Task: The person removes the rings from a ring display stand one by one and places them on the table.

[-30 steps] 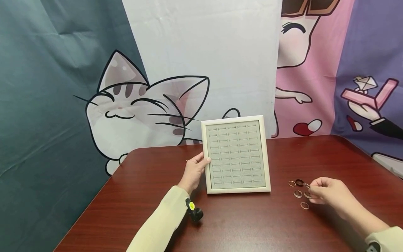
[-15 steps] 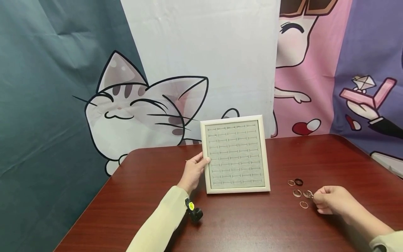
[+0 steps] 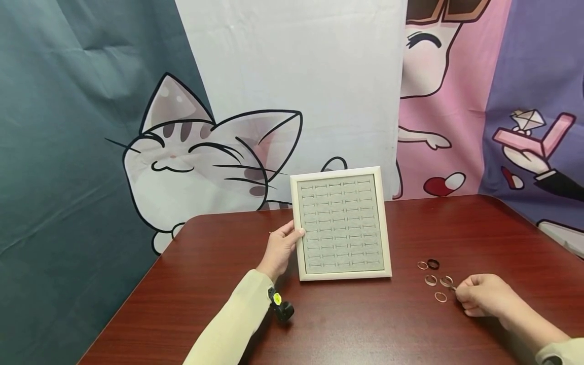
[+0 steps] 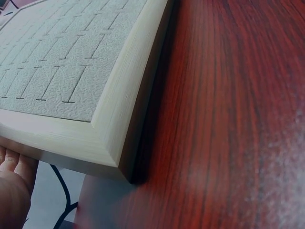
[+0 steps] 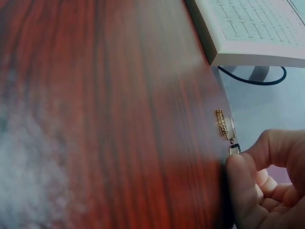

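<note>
My left hand [image 3: 278, 249] grips the left edge of a ring display board [image 3: 339, 223], thumb on the front of its pale frame. The board leans upright on the table, its grey padded face lined with rows of slots. To the right, my right hand [image 3: 485, 296] pinches a small ring [image 5: 234, 150] between thumb and forefinger; the fingertips hide most of it. Just left of these fingers lie several loose rings, among them a black ring [image 3: 433, 264], a silvery ring [image 3: 446, 281] and a thin gold ring [image 3: 440, 297]. A textured gold ring [image 5: 220, 122] shows in the right wrist view.
The dark red wooden table [image 3: 365, 324] has rounded far corners. Behind it hangs a cartoon-printed cloth [image 3: 292, 61]. A black cable [image 4: 62, 186] passes beyond the table edge in the left wrist view. A small black device [image 3: 284, 309] is on the left wrist.
My right hand has drawn back from the loose rings, toward the right and nearer to me, with the pinched ring. The left hand and the board have stayed in place.
</note>
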`<state>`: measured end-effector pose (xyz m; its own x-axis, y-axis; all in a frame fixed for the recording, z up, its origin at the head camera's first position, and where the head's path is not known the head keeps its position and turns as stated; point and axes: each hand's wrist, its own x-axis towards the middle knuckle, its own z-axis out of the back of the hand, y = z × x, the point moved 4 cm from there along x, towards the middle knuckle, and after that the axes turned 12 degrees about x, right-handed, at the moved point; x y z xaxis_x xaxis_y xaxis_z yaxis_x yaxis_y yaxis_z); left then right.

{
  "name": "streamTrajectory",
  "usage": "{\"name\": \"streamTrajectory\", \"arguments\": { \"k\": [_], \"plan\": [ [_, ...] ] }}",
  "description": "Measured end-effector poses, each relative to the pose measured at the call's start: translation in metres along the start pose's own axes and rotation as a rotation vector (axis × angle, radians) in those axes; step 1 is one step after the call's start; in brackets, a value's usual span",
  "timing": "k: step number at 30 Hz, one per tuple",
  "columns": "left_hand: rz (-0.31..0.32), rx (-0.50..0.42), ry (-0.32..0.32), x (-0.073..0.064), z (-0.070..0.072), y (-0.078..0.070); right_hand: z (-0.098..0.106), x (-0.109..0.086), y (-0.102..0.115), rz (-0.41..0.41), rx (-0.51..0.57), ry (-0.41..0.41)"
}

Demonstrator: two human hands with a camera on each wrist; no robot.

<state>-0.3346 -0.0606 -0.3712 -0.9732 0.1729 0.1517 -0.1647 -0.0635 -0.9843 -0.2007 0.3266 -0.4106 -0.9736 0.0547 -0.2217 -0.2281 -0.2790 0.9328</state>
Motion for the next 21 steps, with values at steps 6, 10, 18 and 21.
{"name": "streamTrajectory", "arguments": {
  "k": [6, 10, 18, 21],
  "plan": [
    [0.007, -0.004, -0.001, 0.0001, 0.0001, 0.0004, -0.002, -0.0028, 0.001, -0.003, -0.038, -0.004],
    [0.002, -0.002, -0.004, 0.0012, 0.0005, 0.0012, -0.0024, -0.0038, 0.0019, 0.007, -0.047, 0.007],
    [0.006, -0.006, -0.009, 0.0011, 0.0005, 0.0013, -0.0037, -0.006, 0.0029, 0.015, -0.064, 0.013],
    [0.013, -0.014, -0.011, 0.0008, 0.0003, 0.0014, -0.0044, -0.0067, 0.0023, 0.014, -0.059, 0.019]
  ]
}}
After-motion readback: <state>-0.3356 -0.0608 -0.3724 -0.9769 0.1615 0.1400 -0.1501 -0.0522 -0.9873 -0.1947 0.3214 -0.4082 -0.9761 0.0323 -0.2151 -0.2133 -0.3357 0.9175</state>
